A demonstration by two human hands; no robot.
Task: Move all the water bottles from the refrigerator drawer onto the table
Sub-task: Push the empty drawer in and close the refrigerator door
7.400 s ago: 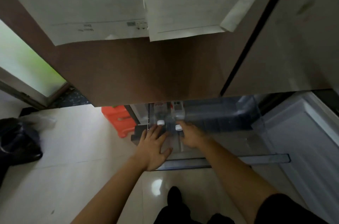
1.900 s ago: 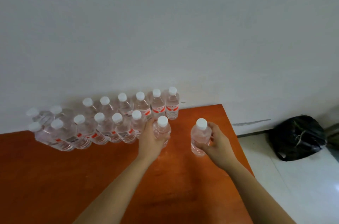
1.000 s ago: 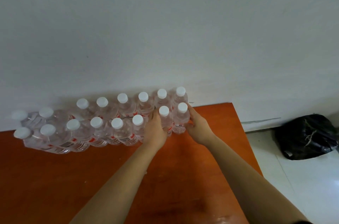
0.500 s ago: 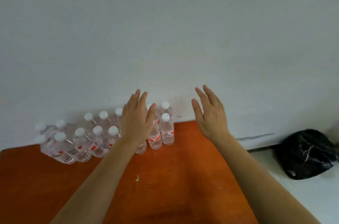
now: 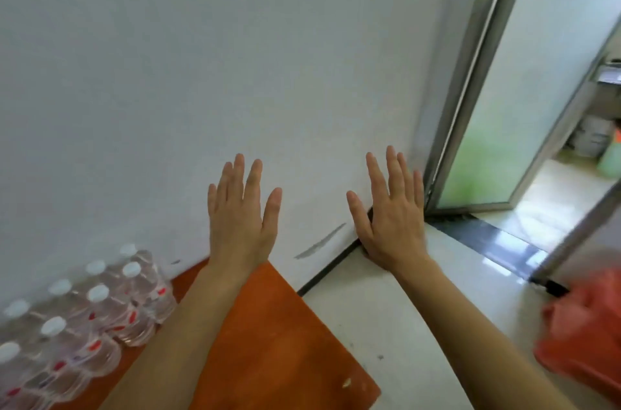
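left hand (image 5: 237, 221): fingers straight, spread, empty | right hand (image 5: 391, 218): same, likely freed for a further trip | water bottles (image 5: 97, 309): below-left of left hand, upright in tight rows by the wall, saving room on table (image 5: 275, 342) | blurred orange shape (image 5: 584, 332) right of right hand, perhaps a crate

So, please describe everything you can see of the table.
The table has a flat, orange-brown top that looks like smooth wood. Only its right end shows. Its far edge meets the white wall. Clear bottles stand on its left part. A pale speck lies near the right edge. The left forearm reaches over it.
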